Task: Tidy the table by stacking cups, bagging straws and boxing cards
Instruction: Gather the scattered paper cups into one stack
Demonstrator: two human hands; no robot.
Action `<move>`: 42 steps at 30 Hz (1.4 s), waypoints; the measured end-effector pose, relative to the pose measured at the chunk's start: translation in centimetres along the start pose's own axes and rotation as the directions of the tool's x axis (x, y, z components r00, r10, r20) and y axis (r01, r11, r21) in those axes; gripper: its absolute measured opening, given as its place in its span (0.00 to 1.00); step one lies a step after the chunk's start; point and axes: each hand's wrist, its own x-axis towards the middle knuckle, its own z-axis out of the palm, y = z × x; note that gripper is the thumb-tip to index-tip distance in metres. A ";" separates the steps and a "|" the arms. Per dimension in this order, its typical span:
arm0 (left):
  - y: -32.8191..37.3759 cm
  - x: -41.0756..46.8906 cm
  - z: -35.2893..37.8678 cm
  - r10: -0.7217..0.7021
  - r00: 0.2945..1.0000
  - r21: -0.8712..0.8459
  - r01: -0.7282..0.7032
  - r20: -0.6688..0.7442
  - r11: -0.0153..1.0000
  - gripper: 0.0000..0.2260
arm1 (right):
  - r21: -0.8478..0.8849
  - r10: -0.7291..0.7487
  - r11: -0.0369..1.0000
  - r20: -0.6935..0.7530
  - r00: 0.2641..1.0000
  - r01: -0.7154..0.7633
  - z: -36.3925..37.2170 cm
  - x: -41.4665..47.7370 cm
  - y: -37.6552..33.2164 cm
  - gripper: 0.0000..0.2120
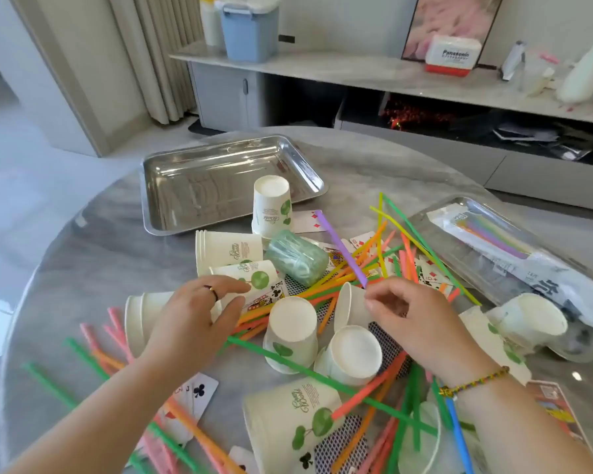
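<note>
Round marble surface, heavy clutter.

- Right hand: thumb and forefinger pinch the near end of a purple straw. The straw slants up and away to the left, its far end over a diamond card. Beaded bracelet on the wrist.
- Left hand: fingers loosely spread, grasping nothing, over a lying cup. Fingertips near a king of clubs; contact unclear. Ring on one finger.
- Cups: two upside down between the hands. An upside-down stack stands at the near edge of a steel tray. A nested set lies on its side beside a green wrapped roll. Another cup lies at the near edge, with straws across it.
- Straws: green, orange, yellow and pink, loose, piled thickest at centre and spread toward the near left and near right edges.
- Cards: scattered under the straws and cups, some face down. A club card lies below the left forearm.
- Second tray to the right holds a clear bag with coloured straws inside.
- Printed box at the far right edge, partly hidden by the right arm.
</note>
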 end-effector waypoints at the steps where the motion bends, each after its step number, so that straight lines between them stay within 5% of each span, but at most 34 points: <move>1: 0.3 -0.5 -0.2 0.006 1.000 -0.003 -0.006 -0.015 1.000 0.28 | 0.005 0.003 1.000 -0.012 1.000 -0.003 -0.1 -0.4 -0.2 0.04; 5: 1.3 -3.4 -0.8 -0.022 0.996 0.016 0.020 0.087 1.000 0.19 | 0.015 -0.003 1.000 -0.075 0.997 0.004 -0.7 -2.6 -1.4 0.06; 9: 2.0 -6.9 -1.3 0.017 0.960 0.043 -0.030 0.281 0.999 0.48 | 0.018 -0.014 1.000 -0.137 0.990 0.017 -0.5 -5.8 -2.5 0.08; 15: 4.0 -10.6 0.0 -0.010 0.900 0.270 -0.120 0.436 0.955 0.43 | -0.047 -0.018 0.999 -0.159 0.987 0.011 0.4 -10.3 -2.8 0.10; 22: 3.8 -11.3 1.0 -0.050 0.902 0.392 -0.137 0.430 0.910 0.36 | -0.151 -0.061 0.988 -0.156 0.986 0.037 1.4 -12.3 -2.9 0.14; 29: 1.8 -11.8 -0.8 -0.162 0.937 0.234 0.090 0.310 0.968 0.34 | -0.247 -0.107 0.968 -0.288 0.952 0.034 0.7 -13.9 -1.8 0.16; 35: 1.2 -12.2 -1.6 -0.154 0.973 -0.119 0.176 0.174 0.977 0.34 | -0.195 0.072 0.969 -0.356 0.932 -0.149 -1.2 -14.9 0.6 0.13; 38: 1.8 -12.5 -0.7 -0.139 0.967 -0.205 0.184 0.214 0.961 0.36 | -0.198 0.228 0.938 -0.270 0.935 -0.286 -1.7 -15.5 1.7 0.19; 42: 2.0 -12.6 0.7 -0.201 0.939 -0.276 0.279 0.279 0.920 0.26 | -0.107 0.357 0.925 -0.080 0.931 -0.364 -2.4 -16.7 2.5 0.31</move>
